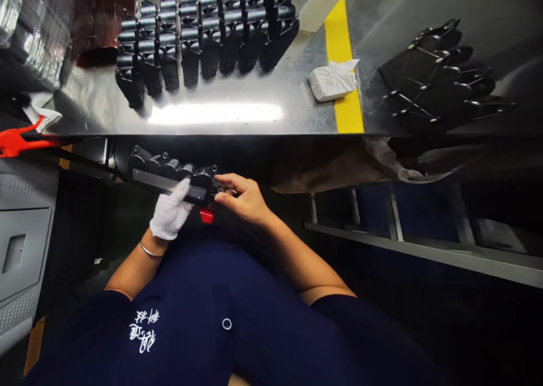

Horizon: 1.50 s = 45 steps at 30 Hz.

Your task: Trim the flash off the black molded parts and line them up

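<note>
A long black moulded plastic part [169,174] with a row of rounded humps and small end lugs is held in front of my body, below the bench edge. A flat greyish strip runs along its near side. My left hand [172,211], in a white glove, grips it from below with the thumb on the strip. At its right end, my bare right hand [241,196] has thumb and forefinger closed about a corner lug. Something small between those fingers cannot be made out. Just under the part shows a red object [206,215], its kind unclear.
Rows of similar black parts [190,64] stand on the metal bench [237,115]. Right of them are a white wrapped packet [333,81], yellow tape [351,115] and another black part [436,81]. Stacked clear trays [38,30], a red-handled tool [21,142] and a grey case [25,244] lie left.
</note>
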Motion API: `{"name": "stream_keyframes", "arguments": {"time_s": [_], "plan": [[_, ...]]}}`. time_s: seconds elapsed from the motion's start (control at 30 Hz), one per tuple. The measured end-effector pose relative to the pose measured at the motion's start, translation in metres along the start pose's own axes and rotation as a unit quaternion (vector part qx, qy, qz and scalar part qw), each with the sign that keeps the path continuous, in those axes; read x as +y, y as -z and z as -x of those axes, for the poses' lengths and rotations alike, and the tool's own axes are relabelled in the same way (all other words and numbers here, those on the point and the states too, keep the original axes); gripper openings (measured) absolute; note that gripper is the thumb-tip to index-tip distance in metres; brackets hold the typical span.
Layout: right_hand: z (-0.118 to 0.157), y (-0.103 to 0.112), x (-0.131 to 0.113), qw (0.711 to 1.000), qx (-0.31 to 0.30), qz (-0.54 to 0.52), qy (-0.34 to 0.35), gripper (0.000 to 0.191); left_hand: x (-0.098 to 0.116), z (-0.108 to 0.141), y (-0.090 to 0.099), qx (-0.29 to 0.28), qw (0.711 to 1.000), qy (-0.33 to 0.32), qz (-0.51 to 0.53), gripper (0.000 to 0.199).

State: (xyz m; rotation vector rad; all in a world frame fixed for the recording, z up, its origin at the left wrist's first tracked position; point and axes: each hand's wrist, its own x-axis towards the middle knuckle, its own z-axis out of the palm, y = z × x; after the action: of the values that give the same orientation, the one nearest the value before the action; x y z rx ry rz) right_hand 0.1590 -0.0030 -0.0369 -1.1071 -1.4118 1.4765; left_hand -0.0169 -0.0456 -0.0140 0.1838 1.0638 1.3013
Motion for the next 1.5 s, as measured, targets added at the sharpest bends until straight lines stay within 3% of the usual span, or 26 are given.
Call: {"name": "stream_keyframes", "arguments": {"time_s": [0.07, 0.2, 0.33, 0.43, 0.57, 0.7, 0.8, 0.9, 1.0, 1.13, 1.27, 1.4, 1.5], "plan": [[-0.001, -0.001, -0.003, 1.000, -0.003, -0.014, 0.005, 0.055, 0.000, 0.001, -0.004, 0.001, 1.000, -0.013, 0.027, 0.022], [-0.006, 0.006, -0.007, 0.999, 0.016, 0.028, 0.027, 0.041, 0.000, 0.004, -0.005, 0.017, 0.997, 0.030, 0.068, 0.024], [-0.005, 0.004, -0.008, 0.998, -0.012, 0.030, 0.044, 0.040, 0.002, 0.005, -0.008, 0.014, 0.984, 0.111, 0.135, 0.030], [-0.004, -0.001, -0.006, 0.993, 0.012, 0.074, 0.095, 0.035, 0.004, 0.003, -0.012, 0.015, 0.968, 0.168, 0.186, 0.036], [-0.008, -0.001, 0.003, 0.946, 0.056, 0.225, 0.228, 0.026, 0.008, -0.004, -0.009, 0.048, 0.967, 0.130, 0.212, 0.035], [-0.014, 0.010, 0.006, 0.924, 0.078, 0.315, 0.201, 0.025, 0.010, -0.005, 0.009, 0.052, 0.983, 0.104, 0.145, 0.029], [-0.014, 0.014, -0.002, 0.922, -0.034, 0.300, 0.241, 0.034, 0.011, -0.001, 0.024, -0.009, 0.995, 0.090, 0.053, 0.022], [-0.012, 0.013, -0.014, 0.895, -0.171, 0.256, 0.323, 0.046, 0.010, 0.004, 0.030, -0.076, 0.994, 0.074, -0.012, 0.029], [-0.012, 0.011, -0.020, 0.871, -0.227, 0.244, 0.361, 0.051, 0.008, 0.006, 0.027, -0.107, 0.992, 0.067, -0.028, 0.036], [-0.014, 0.013, -0.016, 0.878, -0.170, 0.263, 0.361, 0.051, 0.001, 0.007, 0.021, -0.108, 0.992, 0.066, -0.010, 0.028], [-0.015, 0.016, -0.010, 0.877, -0.106, 0.298, 0.361, 0.052, -0.004, 0.009, 0.013, -0.048, 0.993, 0.094, 0.046, 0.016], [-0.014, 0.014, -0.010, 0.882, -0.051, 0.341, 0.321, 0.058, -0.004, 0.012, 0.002, 0.015, 0.986, 0.135, 0.093, 0.020], [-0.014, 0.012, -0.011, 0.876, -0.048, 0.361, 0.315, 0.060, -0.001, 0.013, -0.006, 0.041, 0.979, 0.160, 0.119, 0.024]]}}
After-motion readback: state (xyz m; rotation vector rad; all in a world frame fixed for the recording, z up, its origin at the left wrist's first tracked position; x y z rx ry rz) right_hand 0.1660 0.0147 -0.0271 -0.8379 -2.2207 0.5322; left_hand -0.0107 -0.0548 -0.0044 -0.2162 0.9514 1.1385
